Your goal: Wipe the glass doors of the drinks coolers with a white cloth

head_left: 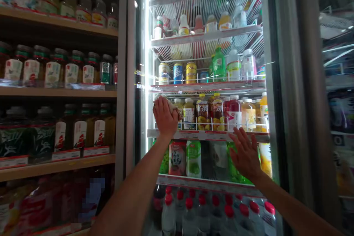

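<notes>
Head view, left to right: brown wooden shelves [59, 92] carry rows of bottles with dark caps and pale labels [54, 67], then comes an upright grey metal frame [123, 81] beside a tall, lit drinks fridge, whose clear glass door [140, 125] seems to be shut. Just inside that edge, the left hand [165, 117] lies flattened over a crumpled, pale, patterned cloth [175, 110], apparently pressed to the glass before the row of bottled drinks. Farther right, the right hand [245, 155] is bare, fingers spread wide; whether its fingertips touch the glass I cannot tell. A wiping stroke looks to be the step in hand. The next move calls for even pressure, the cloth kept flat beneath the palm.
</notes>
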### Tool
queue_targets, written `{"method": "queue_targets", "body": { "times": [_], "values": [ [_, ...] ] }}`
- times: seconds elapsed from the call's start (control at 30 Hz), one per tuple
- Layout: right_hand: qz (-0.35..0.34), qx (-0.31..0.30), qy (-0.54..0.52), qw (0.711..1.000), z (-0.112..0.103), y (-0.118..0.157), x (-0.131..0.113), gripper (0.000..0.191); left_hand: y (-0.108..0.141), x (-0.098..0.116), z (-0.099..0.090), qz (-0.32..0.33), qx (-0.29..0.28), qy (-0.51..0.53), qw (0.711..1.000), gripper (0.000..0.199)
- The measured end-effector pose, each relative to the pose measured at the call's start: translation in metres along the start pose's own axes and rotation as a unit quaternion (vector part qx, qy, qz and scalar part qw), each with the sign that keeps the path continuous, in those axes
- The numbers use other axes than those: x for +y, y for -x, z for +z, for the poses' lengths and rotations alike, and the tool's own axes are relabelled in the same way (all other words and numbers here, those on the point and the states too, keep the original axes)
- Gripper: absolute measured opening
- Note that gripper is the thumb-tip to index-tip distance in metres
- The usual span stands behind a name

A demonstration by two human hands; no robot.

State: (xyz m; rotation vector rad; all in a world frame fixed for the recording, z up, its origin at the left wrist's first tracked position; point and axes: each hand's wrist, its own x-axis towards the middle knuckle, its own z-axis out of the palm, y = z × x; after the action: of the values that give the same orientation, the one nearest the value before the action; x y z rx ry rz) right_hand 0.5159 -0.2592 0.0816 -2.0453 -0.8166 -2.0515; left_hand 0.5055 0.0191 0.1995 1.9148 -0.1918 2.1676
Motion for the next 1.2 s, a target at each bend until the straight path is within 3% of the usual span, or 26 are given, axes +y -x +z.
{"method": "queue_targets", "body": {
  "times": [0.07, 0.17, 0.23, 0.3, 0.4, 0.47, 0.53, 0.6, 0.7, 0.73, 0.8, 0.93, 1.0, 1.1, 1.2],
  "values": [
    [0.005, 0.004, 0.001, 1.000, 0.000, 0.000, -0.001, 0.055, 0.008, 0.024, 0.006, 0.047, -0.031, 0.011, 0.998, 0.060],
    [-0.003, 0.006, -0.002, 1.000, -0.001, -0.001, 0.000, 0.055, 0.027, 0.068, 0.016, 0.229, -0.119, 0.039, 0.965, 0.061],
    [-0.009, 0.001, -0.004, 1.000, -0.002, -0.001, 0.001, 0.056, 0.032, 0.071, 0.015, 0.292, -0.144, 0.045, 0.944, 0.059],
    [-0.009, -0.006, -0.004, 1.000, -0.003, -0.001, 0.002, 0.056, 0.029, 0.046, 0.007, 0.275, -0.129, 0.036, 0.952, 0.058],
    [-0.001, -0.007, 0.001, 1.000, -0.002, 0.000, 0.001, 0.056, 0.022, -0.014, -0.010, 0.130, -0.043, 0.001, 0.991, 0.059],
    [0.006, -0.005, 0.002, 1.000, -0.001, 0.000, -0.001, 0.056, 0.031, -0.034, -0.020, 0.060, -0.006, -0.020, 0.998, 0.058],
    [0.011, -0.004, -0.001, 1.000, -0.001, -0.001, -0.002, 0.054, 0.057, -0.026, -0.024, 0.068, -0.021, -0.024, 0.997, 0.059],
    [0.014, -0.004, -0.003, 1.000, -0.002, -0.001, -0.002, 0.053, 0.095, 0.004, -0.023, 0.156, -0.083, -0.005, 0.984, 0.060],
    [0.008, -0.001, -0.003, 1.000, -0.003, -0.001, 0.000, 0.051, 0.151, 0.044, -0.023, 0.356, -0.184, 0.056, 0.915, 0.057],
    [0.002, 0.000, -0.003, 1.000, -0.003, -0.001, 0.001, 0.051, 0.164, 0.046, -0.025, 0.382, -0.201, 0.065, 0.900, 0.055],
    [-0.006, 0.001, -0.005, 1.000, -0.003, 0.000, 0.003, 0.052, 0.178, 0.029, -0.036, 0.371, -0.215, 0.062, 0.901, 0.054],
    [0.005, 0.006, -0.011, 1.000, -0.003, 0.000, 0.001, 0.050, 0.185, -0.049, -0.075, 0.184, -0.187, -0.026, 0.965, 0.062],
    [0.017, 0.006, -0.012, 1.000, -0.002, 0.000, 0.000, 0.047, 0.194, -0.069, -0.088, 0.100, -0.155, -0.074, 0.980, 0.066],
    [0.015, 0.008, -0.004, 1.000, -0.002, 0.000, -0.001, 0.045, 0.219, -0.048, -0.086, 0.091, -0.162, -0.074, 0.980, 0.067],
    [-0.004, 0.012, 0.005, 1.000, -0.002, 0.000, 0.001, 0.047, 0.240, -0.007, -0.069, 0.226, -0.207, -0.008, 0.952, 0.059]
  ]
}}
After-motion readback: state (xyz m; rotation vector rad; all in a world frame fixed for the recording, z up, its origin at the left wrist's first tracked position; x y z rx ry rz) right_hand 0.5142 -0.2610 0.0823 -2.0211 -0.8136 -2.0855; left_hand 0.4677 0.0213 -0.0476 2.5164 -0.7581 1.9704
